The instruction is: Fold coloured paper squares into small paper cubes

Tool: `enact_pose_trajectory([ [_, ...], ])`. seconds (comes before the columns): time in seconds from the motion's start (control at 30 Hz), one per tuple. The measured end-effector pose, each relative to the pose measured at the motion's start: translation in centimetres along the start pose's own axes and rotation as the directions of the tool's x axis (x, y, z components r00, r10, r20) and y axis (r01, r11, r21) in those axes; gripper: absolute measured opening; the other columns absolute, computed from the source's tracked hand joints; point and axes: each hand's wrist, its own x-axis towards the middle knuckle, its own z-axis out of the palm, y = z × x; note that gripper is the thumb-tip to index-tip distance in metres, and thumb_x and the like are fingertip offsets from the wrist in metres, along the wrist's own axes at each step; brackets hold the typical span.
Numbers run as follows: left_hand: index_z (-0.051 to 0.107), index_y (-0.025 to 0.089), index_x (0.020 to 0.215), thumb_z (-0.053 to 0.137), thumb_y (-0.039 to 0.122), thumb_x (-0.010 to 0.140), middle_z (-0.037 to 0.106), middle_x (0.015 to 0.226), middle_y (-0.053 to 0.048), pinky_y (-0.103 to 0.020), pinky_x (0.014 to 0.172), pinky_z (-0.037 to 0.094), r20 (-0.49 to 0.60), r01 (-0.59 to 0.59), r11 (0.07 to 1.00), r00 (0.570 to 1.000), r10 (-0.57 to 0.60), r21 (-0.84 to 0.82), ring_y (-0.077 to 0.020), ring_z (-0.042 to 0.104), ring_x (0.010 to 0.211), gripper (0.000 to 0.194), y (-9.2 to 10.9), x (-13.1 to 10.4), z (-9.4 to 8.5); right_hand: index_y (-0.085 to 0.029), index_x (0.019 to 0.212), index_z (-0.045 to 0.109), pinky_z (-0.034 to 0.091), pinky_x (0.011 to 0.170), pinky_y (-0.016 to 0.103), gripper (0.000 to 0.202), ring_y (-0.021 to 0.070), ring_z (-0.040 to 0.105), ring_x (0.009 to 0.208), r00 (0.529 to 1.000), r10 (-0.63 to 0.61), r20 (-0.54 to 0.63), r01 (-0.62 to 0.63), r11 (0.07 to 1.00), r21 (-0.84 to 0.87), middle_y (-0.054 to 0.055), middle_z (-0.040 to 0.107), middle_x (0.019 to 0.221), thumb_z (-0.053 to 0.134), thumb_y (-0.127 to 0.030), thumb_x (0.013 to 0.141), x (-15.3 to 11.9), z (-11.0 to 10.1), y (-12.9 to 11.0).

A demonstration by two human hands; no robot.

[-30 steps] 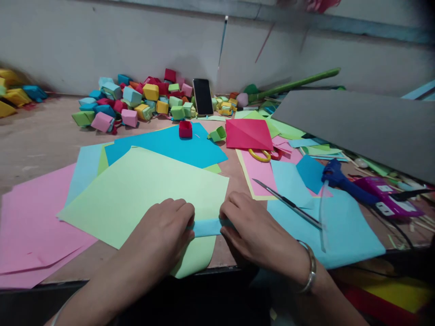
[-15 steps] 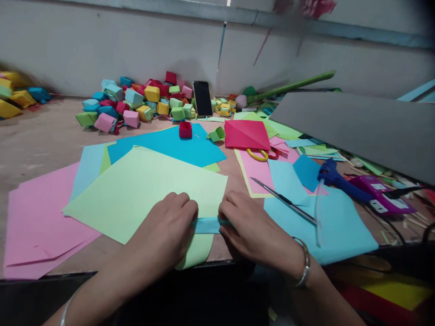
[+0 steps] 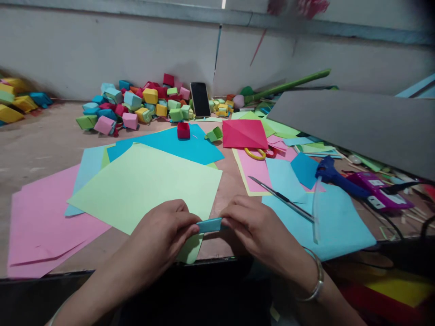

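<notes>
Between my two hands a narrow folded strip of light blue paper (image 3: 209, 225) is held level near the table's front edge. My left hand (image 3: 166, 226) pinches its left end with thumb and fingers, and my right hand (image 3: 249, 222) pinches the right end. Part of the strip is hidden by the fingers. Below and behind it lies a pale green paper sheet (image 3: 146, 181), its front corner under the strip. A craft knife (image 3: 282, 198) rests on light blue paper (image 3: 340, 226), to the right of my right hand.
Pink sheets (image 3: 44, 217) lie at left, a blue sheet (image 3: 159, 145) behind the green one. Small folded paper boxes (image 3: 132, 102) are heaped by the wall beside a phone (image 3: 200, 99). Scissors (image 3: 254, 154) lie partly under red paper (image 3: 244, 133); a blue glue gun (image 3: 340, 179) is at right.
My fingers have shifted from curled fists over the strip to a thumb-and-finger pinch at its ends. The strip now tilts slightly, and the pale green sheet has moved a little left.
</notes>
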Motion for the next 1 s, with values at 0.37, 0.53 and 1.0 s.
enact_pose_trajectory([
  [0.37, 0.068, 0.022, 0.088, 0.043, 0.026, 0.094, 0.058, 0.077, 0.0, -0.025, 0.065, 0.039, -0.106, 0.009, 0.991, 0.994, -0.024, -0.136, -0.0132, 0.055, 0.073, 0.026, 0.5, 0.2, -0.9, -0.016, 0.079, 0.064, 0.039, 0.066, 0.023, 0.016, 0.0127, 0.054, 0.076, 0.999, -0.038, -0.014, 0.04, 0.989, 0.142, 0.002, 0.062, 0.081, 0.053, -0.003, 0.082, 0.3, -0.9, 0.2],
  [0.53, 0.067, 0.02, 0.083, 0.041, 0.027, 0.094, 0.057, 0.076, -0.001, -0.026, 0.064, 0.038, -0.112, 0.043, 0.997, 0.992, -0.05, -0.07, -0.0138, 0.055, 0.071, 0.028, 0.3, 0.1, -1.1, -0.019, 0.087, 0.07, 0.045, 0.071, 0.021, 0.023, 0.011, 0.063, 0.077, 0.996, 0.09, 0.026, -0.094, 0.955, 0.282, -0.001, 0.072, 0.083, 0.054, -0.004, 0.083, 0.3, -0.9, 0.3],
  [1.0, 0.069, 0.021, 0.082, 0.043, 0.028, 0.089, 0.068, 0.079, -0.005, -0.03, 0.06, 0.033, -0.089, 0.272, 0.935, 0.962, -0.259, 0.225, -0.0206, 0.059, 0.073, 0.027, -0.1, 0.9, 0.1, -0.016, 0.083, 0.066, 0.042, 0.067, 0.029, 0.019, 0.0179, 0.059, 0.078, 0.992, 0.123, -0.025, -0.125, 0.989, -0.077, 0.005, 0.066, 0.082, 0.048, -0.012, 0.088, 1.1, 1.4, 0.0],
])
